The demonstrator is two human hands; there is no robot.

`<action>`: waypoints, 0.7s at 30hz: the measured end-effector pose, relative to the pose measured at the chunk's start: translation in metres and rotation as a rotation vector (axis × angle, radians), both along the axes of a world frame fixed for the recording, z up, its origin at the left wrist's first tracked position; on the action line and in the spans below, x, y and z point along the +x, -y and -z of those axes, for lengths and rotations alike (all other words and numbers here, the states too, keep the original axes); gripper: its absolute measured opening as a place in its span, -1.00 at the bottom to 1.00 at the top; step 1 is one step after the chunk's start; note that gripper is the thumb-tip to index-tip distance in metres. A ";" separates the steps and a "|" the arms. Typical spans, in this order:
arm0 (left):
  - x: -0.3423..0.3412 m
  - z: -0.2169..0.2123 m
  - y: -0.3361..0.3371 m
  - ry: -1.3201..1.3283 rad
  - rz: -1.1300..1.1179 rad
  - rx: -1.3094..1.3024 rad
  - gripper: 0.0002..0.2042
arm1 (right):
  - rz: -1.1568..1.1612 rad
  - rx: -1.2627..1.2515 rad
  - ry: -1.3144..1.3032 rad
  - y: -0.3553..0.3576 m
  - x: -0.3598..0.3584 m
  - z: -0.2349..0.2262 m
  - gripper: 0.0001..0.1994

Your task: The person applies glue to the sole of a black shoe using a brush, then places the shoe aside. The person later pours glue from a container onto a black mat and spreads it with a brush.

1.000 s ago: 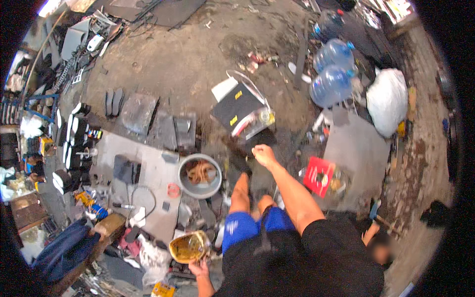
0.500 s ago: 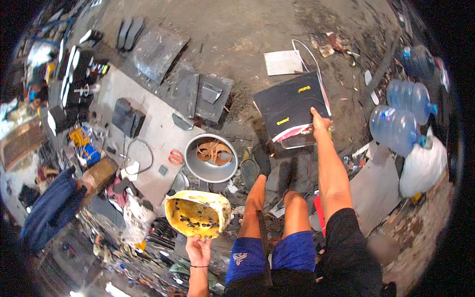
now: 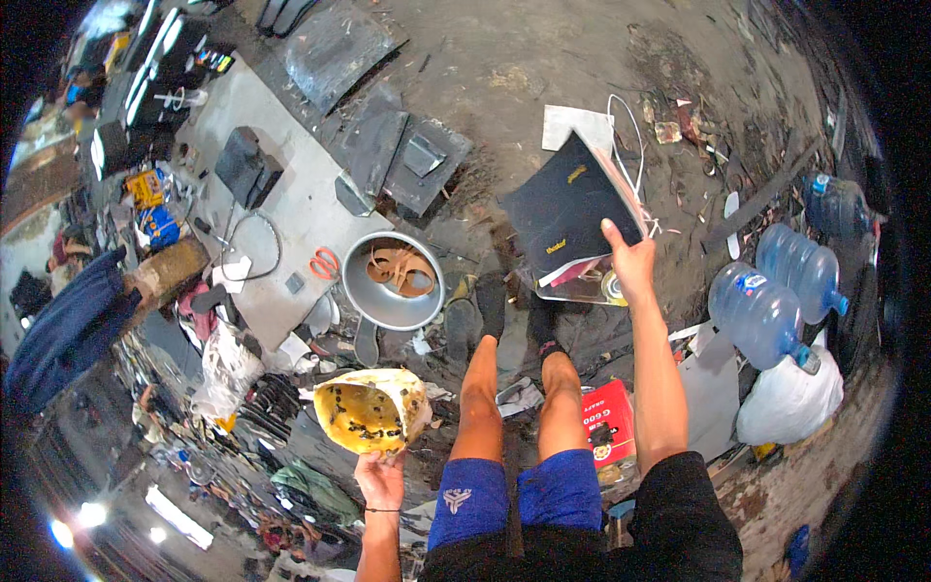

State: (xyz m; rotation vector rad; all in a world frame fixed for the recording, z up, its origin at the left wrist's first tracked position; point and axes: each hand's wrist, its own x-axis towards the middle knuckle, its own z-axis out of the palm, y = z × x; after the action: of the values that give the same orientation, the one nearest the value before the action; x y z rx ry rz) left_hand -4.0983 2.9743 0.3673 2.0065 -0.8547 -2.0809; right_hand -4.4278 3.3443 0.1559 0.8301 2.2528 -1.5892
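Observation:
My left hand (image 3: 380, 479) grips a yellow, dirt-spotted bowl-like shell (image 3: 370, 410) and holds it up at the lower left, its hollow side facing me. My right hand (image 3: 628, 264) reaches forward at arm's length and holds the edge of a black flat case (image 3: 570, 208) with papers under it, lifted off the ground. A clear plastic container (image 3: 582, 285) lies just below that case. My two bare legs in blue shorts and dark socks (image 3: 514, 310) stretch out between the hands.
A grey metal basin (image 3: 392, 281) holding tan straps sits ahead of my feet. Orange scissors (image 3: 325, 263) lie on a grey sheet at left. Large blue water bottles (image 3: 776, 315) and a white sack (image 3: 790, 403) stand at right. A red box (image 3: 609, 424) lies by my right leg.
My right hand has lifted and tilted the black case higher. My left hand has raised the yellow shell from low by my hip. The view has swung left and closer.

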 end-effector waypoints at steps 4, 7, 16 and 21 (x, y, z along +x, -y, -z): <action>0.007 -0.005 -0.020 0.015 -0.013 0.022 -0.52 | -0.341 -0.067 -0.157 0.050 0.010 -0.041 -0.61; 0.014 -0.009 -0.034 -0.018 -0.057 0.041 -0.59 | -0.422 -0.061 -0.185 0.099 0.037 -0.043 -0.62; 0.057 -0.007 -0.050 -0.031 -0.101 -0.015 -0.54 | -0.318 -0.517 0.211 0.294 0.151 0.094 -0.60; 0.075 -0.007 -0.045 0.177 -0.173 -0.049 -0.57 | -0.293 -0.124 0.022 0.253 0.140 0.122 -0.79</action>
State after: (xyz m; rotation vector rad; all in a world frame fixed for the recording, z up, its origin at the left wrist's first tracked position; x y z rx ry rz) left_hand -4.0229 3.0195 0.3743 2.1783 -0.7214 -1.7963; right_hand -4.2881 3.0912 0.0338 0.4583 2.1189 -1.5526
